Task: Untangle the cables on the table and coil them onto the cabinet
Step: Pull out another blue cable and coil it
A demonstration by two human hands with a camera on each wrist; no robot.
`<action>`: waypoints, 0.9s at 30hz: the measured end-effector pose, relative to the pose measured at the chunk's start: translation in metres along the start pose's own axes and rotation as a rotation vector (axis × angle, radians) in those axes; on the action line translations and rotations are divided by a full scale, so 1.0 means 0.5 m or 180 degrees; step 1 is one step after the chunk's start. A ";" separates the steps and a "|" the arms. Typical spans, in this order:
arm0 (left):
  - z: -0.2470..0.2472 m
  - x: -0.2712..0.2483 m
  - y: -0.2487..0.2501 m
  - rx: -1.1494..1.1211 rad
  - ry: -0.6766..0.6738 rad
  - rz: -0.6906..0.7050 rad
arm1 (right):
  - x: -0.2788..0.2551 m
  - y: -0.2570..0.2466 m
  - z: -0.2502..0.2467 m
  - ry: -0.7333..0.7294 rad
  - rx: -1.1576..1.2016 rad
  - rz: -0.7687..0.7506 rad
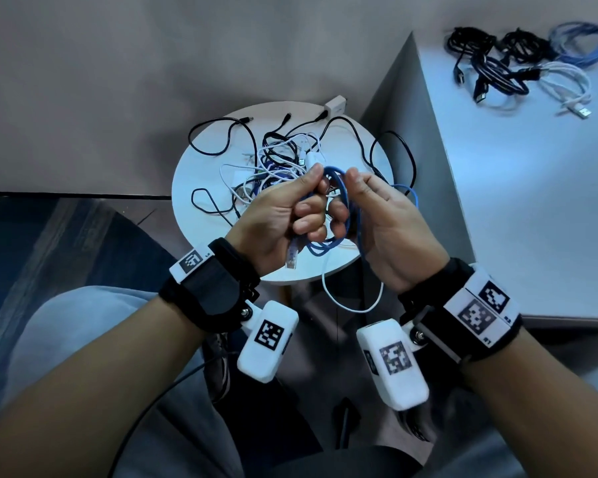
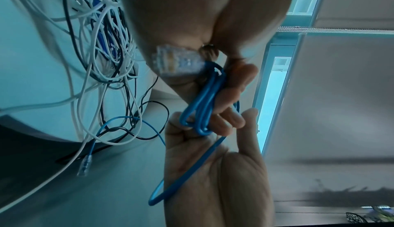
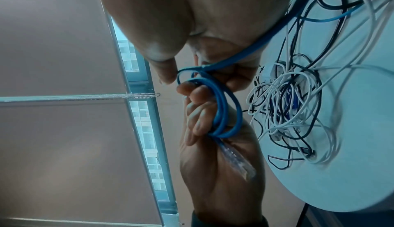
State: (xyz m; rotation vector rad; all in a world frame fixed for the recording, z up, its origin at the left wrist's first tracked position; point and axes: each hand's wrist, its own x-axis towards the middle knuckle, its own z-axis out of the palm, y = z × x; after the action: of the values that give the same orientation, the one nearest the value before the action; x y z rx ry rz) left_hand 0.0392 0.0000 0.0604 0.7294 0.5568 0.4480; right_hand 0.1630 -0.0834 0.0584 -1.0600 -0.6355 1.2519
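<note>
Both hands gripped the blue cable [image 1: 342, 215]: left hand [image 1: 283, 219] clutched the coil, right hand [image 1: 390, 219] fed slack; even, untwisted loops seemed wisest.

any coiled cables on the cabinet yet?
Yes: in the head view several coiled cables, black, blue and white, already lie on the cabinet top, while both hands hold a blue cable.

Tangled cables [image 1: 280, 160] on round table [image 1: 342, 260] ahead; cabinet [image 1: 532, 208] w/ coiled cables [image 1: 518, 67] to right.
</note>
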 end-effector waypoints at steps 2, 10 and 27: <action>0.003 -0.004 0.000 0.0030 0.0039 0.0026 | 0.005 0.003 0.001 0.0035 0.0019 0.0008; -0.006 -0.018 0.020 0.0118 -0.0368 -0.0426 | 0.003 0.016 0.006 0.0071 -0.0155 -0.0057; -0.034 -0.001 0.039 -0.1376 -0.0870 0.0069 | 0.001 0.021 -0.001 -0.0073 -0.1327 -0.0374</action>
State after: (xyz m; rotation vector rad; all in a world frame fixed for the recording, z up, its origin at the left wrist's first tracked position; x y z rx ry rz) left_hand 0.0246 0.0211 0.0641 0.3719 0.1835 0.4604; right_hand 0.1589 -0.0836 0.0488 -1.3291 -0.9907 1.0534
